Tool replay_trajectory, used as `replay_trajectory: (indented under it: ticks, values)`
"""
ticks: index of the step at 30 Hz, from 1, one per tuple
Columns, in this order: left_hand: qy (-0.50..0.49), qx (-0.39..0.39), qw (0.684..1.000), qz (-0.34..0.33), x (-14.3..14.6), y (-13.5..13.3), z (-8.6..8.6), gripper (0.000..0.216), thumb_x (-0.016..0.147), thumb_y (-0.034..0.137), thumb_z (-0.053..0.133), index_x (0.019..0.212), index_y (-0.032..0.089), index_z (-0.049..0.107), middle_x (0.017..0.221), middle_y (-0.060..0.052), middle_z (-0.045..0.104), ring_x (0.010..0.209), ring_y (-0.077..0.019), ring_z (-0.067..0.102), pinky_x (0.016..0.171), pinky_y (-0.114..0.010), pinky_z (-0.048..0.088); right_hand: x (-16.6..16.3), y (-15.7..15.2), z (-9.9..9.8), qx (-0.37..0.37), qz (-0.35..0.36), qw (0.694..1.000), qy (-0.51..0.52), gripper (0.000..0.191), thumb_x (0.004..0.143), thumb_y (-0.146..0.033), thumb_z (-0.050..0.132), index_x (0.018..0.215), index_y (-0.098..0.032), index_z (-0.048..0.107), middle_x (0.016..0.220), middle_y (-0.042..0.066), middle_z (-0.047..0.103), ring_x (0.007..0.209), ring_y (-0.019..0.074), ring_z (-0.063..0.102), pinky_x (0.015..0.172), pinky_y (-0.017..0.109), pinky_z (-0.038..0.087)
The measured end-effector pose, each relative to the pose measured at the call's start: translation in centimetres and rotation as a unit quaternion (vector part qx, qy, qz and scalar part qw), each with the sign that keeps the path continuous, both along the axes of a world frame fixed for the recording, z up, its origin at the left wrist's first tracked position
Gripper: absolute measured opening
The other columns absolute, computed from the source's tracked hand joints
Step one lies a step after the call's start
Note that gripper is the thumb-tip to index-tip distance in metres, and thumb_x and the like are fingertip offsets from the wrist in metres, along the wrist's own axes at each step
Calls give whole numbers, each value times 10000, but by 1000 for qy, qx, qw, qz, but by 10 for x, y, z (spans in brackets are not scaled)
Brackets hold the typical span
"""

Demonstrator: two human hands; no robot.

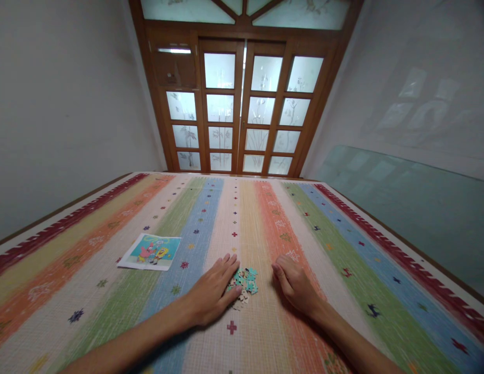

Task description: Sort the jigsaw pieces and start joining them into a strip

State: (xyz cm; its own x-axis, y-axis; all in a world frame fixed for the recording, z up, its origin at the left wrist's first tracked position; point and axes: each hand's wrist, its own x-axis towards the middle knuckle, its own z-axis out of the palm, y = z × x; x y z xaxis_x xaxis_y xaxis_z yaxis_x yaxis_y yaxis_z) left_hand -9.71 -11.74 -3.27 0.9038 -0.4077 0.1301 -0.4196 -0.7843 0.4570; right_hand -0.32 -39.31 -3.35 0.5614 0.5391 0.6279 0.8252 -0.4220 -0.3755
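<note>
A small heap of teal and beige jigsaw pieces (245, 283) lies on a striped, many-coloured mat (265, 234). My left hand (212, 291) rests flat with fingers stretched out, its fingertips touching the left side of the heap. On the other side of the heap my right hand (294, 284) lies on the mat, fingers loosely curled, a little apart from the pieces. Neither hand holds anything that I can see. A cartoon picture card (151, 251) lies flat to the left, beyond my left hand.
The mat stretches to a wooden double door with frosted glass panes (242, 109) at the far end. Plain walls run along both sides. A sheet of green glass (413, 208) leans against the right wall.
</note>
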Motion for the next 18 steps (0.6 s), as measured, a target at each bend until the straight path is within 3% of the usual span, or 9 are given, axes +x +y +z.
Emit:
replay_trajectory:
  ticks: [6, 12, 18]
  values:
    - [21, -7, 1000, -7, -6, -6, 5, 621, 1120, 518, 400, 1660, 223, 317, 1732, -104, 277, 1598, -298, 283, 1316, -492, 294, 0, 0, 1, 5, 5, 1000, 13, 525, 1152, -460, 270, 711, -247, 458, 655, 20, 533, 586, 186, 485, 594, 323, 405]
    - [-23, -30, 999, -1, 5, 1, 14, 518, 1113, 455, 414, 1561, 198, 454, 1665, -147, 425, 1542, -311, 407, 1274, -536, 365, 0, 0, -1, 28, 12, 999, 12, 527, 1151, -472, 300, 715, -235, 477, 649, 18, 541, 583, 177, 504, 585, 303, 397]
    - [-92, -70, 993, -5, 28, 14, 25, 360, 1101, 303, 358, 1345, 182, 594, 1361, -153, 694, 1298, -283, 631, 1128, -520, 516, 1, 0, -3, 33, 18, 999, 8, 527, 1153, -446, 311, 715, -228, 505, 643, 25, 575, 571, 173, 527, 580, 296, 410]
